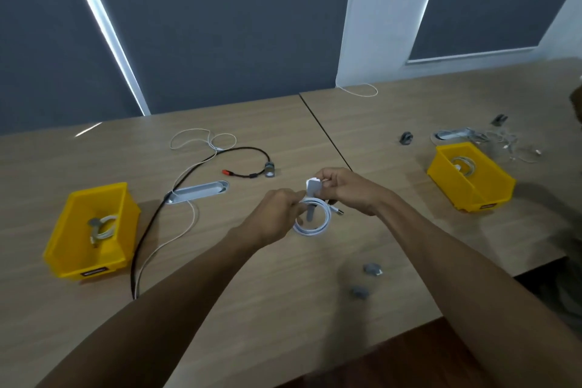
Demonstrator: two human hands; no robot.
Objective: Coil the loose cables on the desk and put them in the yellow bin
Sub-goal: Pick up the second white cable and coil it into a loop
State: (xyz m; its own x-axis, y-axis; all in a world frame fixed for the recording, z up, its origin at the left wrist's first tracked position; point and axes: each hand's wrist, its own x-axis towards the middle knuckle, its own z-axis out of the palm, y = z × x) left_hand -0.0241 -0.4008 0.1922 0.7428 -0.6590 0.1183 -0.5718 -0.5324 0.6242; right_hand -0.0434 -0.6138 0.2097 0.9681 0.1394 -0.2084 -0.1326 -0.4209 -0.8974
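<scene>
Both hands hold white coiled cable (311, 224) above desk (252, 293): left hand (280, 214) pinches grey strap (310, 214), right hand (343, 189) grips white plug (314, 187). Loose strap grip could unspool coil before yellow bin (91, 230).

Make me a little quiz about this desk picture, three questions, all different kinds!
1. True or false: both hands hold the white coiled cable.
2. How many yellow bins are on the desk?
3. The black cable with the red plug is: A) in a bin, B) loose on the desk, C) in a hand.

Key:
1. True: left hand, right hand.
2. Two: left bin, right bin.
3. B.
</scene>
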